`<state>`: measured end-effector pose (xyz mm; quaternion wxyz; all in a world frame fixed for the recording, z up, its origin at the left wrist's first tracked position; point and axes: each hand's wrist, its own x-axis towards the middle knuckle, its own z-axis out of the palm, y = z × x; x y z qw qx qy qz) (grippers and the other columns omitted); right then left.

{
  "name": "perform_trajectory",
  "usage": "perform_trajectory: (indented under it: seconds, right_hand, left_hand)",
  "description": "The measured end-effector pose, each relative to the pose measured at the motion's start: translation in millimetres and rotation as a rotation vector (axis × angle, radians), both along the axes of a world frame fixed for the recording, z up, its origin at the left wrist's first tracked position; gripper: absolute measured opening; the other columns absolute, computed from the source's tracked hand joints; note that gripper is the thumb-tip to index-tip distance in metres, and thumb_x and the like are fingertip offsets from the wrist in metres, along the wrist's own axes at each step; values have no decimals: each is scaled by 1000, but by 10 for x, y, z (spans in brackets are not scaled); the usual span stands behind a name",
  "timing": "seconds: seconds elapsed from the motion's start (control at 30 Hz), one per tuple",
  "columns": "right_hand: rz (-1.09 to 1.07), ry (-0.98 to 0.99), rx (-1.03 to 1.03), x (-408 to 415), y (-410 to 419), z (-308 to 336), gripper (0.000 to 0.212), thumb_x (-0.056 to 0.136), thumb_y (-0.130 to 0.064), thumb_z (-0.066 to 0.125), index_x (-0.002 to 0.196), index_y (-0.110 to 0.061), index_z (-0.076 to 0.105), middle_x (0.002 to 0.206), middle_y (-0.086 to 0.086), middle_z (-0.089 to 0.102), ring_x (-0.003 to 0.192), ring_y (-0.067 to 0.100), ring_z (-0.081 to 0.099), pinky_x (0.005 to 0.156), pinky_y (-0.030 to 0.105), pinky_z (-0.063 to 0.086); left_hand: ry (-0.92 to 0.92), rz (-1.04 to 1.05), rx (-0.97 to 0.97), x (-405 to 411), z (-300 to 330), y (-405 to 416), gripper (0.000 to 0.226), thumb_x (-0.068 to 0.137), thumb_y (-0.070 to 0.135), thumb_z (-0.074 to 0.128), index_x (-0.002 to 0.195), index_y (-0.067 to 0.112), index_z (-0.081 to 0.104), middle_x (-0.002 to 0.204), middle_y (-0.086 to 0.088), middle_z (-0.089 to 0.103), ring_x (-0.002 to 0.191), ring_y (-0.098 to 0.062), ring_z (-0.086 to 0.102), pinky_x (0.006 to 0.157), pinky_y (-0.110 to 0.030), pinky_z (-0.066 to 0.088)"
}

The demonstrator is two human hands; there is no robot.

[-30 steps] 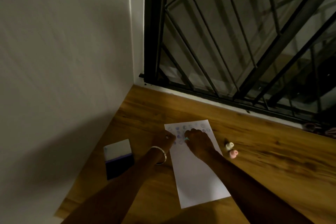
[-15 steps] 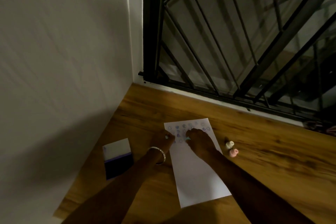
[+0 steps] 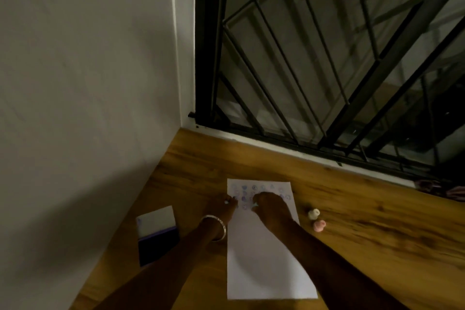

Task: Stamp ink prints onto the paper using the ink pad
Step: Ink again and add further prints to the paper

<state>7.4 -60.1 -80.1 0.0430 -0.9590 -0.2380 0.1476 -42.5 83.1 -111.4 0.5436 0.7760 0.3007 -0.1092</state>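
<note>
A white sheet of paper (image 3: 264, 259) lies on the wooden table (image 3: 364, 209), with several faint purple prints (image 3: 245, 187) across its top. My right hand (image 3: 270, 209) is closed on a small teal stamp (image 3: 254, 205), pressed down on the upper part of the sheet. My left hand (image 3: 221, 206), with a bangle on the wrist, rests on the paper's left edge, fingertips on the sheet. The open ink pad (image 3: 157, 234) sits to the left near the wall, its white lid raised behind the dark pad.
Two small stamps, one cream (image 3: 313, 213) and one pink (image 3: 319, 225), lie right of the paper. A white wall (image 3: 88, 83) bounds the table on the left. A black metal window grille (image 3: 327, 70) runs along the back. Something pinkish (image 3: 450, 191) lies at the far right edge.
Both hands stay in about the same place on the upper paper. The camera has shifted slightly; the stamp stays pressed down.
</note>
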Motion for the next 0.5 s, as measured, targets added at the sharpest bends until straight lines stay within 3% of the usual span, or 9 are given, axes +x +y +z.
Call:
perform_trajectory:
  seconds: [0.07, 0.17, 0.33, 0.5]
  right_hand:
    - [-20, 6, 24, 24, 24, 100, 37, 97, -28, 53, 131, -14, 54, 137, 8, 55, 128, 23, 50, 108, 33, 38]
    - [-56, -6, 66, 2, 9, 203, 34, 96, -26, 54, 129, -16, 57, 136, 8, 57, 126, 23, 53, 108, 36, 41]
    - [-173, -40, 207, -35, -34, 352, 25, 93, -28, 57, 116, -22, 63, 119, 5, 66, 107, 21, 63, 87, 31, 50]
    - [-239, -40, 217, -140, -191, 442, 22, 91, -36, 54, 106, -23, 63, 105, 3, 69, 90, 23, 63, 72, 29, 43]
  left_hand:
    - [0, 34, -97, 14, 76, 10, 33, 95, 36, 51, 94, 6, 65, 86, -12, 66, 80, -27, 64, 68, -29, 52]
    - [2, 139, -287, -21, 190, 8, 30, 96, 22, 52, 71, 6, 59, 62, -5, 52, 53, -16, 47, 50, -21, 39]
    - [59, 269, -401, -150, 273, 46, 37, 96, 14, 43, 61, 7, 51, 60, -7, 49, 52, -18, 44, 49, -24, 37]
    - [79, 320, -606, -208, 410, -8, 28, 94, 11, 45, 67, 8, 51, 63, -5, 50, 53, -16, 44, 50, -24, 31]
